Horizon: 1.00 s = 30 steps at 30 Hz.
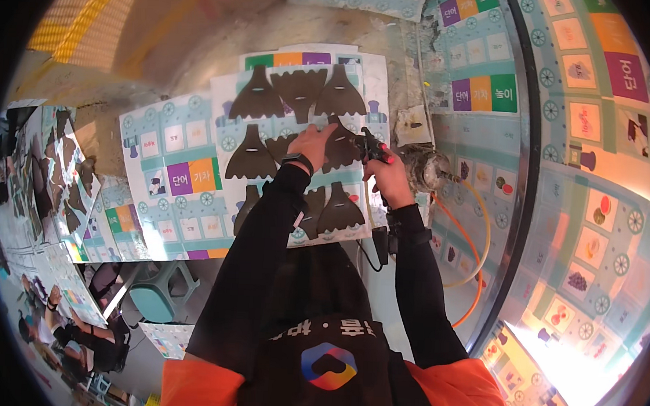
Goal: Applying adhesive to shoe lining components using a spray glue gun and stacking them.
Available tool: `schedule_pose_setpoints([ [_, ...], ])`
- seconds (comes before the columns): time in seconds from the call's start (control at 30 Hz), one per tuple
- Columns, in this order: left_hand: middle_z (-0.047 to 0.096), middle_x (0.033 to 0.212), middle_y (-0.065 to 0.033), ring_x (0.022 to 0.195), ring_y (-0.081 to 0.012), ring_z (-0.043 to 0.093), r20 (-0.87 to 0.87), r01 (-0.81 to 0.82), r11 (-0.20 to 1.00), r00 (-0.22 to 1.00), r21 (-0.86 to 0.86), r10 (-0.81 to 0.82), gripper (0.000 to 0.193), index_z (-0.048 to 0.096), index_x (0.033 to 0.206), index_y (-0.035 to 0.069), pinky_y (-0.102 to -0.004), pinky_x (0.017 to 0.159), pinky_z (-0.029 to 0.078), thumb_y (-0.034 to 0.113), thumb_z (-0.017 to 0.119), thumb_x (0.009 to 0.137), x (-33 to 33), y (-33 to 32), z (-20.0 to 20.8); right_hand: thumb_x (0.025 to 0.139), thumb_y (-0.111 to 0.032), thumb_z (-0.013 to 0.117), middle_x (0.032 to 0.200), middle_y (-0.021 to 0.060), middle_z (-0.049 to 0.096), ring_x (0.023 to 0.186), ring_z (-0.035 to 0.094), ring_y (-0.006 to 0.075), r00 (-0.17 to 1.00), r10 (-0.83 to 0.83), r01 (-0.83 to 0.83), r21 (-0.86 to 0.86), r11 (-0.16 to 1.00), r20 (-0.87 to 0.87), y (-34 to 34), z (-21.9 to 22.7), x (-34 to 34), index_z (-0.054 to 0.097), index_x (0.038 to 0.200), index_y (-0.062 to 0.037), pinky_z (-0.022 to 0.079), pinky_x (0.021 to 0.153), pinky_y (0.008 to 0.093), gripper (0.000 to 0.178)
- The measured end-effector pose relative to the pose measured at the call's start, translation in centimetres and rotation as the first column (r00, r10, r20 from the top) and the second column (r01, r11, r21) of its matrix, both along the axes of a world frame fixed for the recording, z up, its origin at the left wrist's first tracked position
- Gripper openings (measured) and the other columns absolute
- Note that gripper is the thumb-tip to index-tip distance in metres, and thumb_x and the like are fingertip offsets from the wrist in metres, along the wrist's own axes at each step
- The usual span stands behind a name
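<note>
Rows of dark brown, fan-shaped flat pieces (258,96) with scalloped wide ends lie on a printed sheet (222,128) before me. My left hand (313,147) rests over the middle row, fingers stretched forward and apart. Its fingertips reach the edge of one dark piece (341,146). In my right hand (389,181) is a small black spray gun (371,145) with red parts. Its front end points left, close over the right side of that piece. My left hand and arm partly cover the pieces beneath.
A crusted round container (426,169) stands right of my right hand, with orange (475,284) and yellowish hoses (486,211) looping nearby. A dark metal bar (531,162) runs along the right. Further left are more dark pieces (69,167), a teal stool (154,301) and another person (82,345).
</note>
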<state>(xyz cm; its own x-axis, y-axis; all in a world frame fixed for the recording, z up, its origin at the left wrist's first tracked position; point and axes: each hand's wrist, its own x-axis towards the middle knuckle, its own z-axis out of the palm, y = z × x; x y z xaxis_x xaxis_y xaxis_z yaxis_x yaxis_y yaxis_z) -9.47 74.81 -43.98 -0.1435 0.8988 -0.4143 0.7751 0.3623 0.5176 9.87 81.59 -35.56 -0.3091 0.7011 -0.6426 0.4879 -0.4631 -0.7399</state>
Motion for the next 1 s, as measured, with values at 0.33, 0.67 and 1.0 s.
schedule_pose_setpoints([
  [0.33,0.055,0.118,-0.0182,0.114,-0.0391,0.059,0.058,-0.033,0.999,0.998,0.018,0.032,0.090,0.040,0.147,0.027,-0.0443,0.099,0.048,0.011,0.085,0.071,-0.2,-0.1,-0.1,0.076,-0.012,0.059,0.062,0.0058,0.061,0.047,0.051,0.0121,0.996,0.078,-0.074,-0.123,0.990,0.032,1.0,-1.6,0.3,0.065,0.104,0.0012,0.037,0.043,0.0279,0.032],
  [0.67,0.057,0.107,-0.0156,0.100,-0.0394,0.062,0.087,-0.195,0.950,0.980,0.243,0.179,0.058,0.053,0.133,0.021,-0.0476,0.081,0.053,0.008,0.071,0.080,-3.9,-4.9,2.0,0.081,-0.012,0.059,0.087,0.0053,0.071,0.078,0.065,0.0121,0.988,0.109,-0.130,-0.203,0.971,-0.110,-1.8,2.3,-1.1,0.063,0.110,-0.0007,0.048,0.048,0.0278,0.032],
  [1.0,0.054,0.103,-0.0140,0.092,-0.0367,0.062,0.044,-0.201,0.948,0.980,0.247,0.197,0.052,0.058,0.133,0.026,-0.0461,0.080,0.053,0.011,0.070,0.085,-6.8,-10.1,-1.3,0.083,-0.011,0.056,0.072,0.0064,0.065,0.058,0.056,0.0130,0.993,0.118,-0.118,-0.158,0.980,-0.011,-7.4,0.2,-5.3,0.064,0.105,-0.0048,0.043,0.050,0.0303,0.024],
])
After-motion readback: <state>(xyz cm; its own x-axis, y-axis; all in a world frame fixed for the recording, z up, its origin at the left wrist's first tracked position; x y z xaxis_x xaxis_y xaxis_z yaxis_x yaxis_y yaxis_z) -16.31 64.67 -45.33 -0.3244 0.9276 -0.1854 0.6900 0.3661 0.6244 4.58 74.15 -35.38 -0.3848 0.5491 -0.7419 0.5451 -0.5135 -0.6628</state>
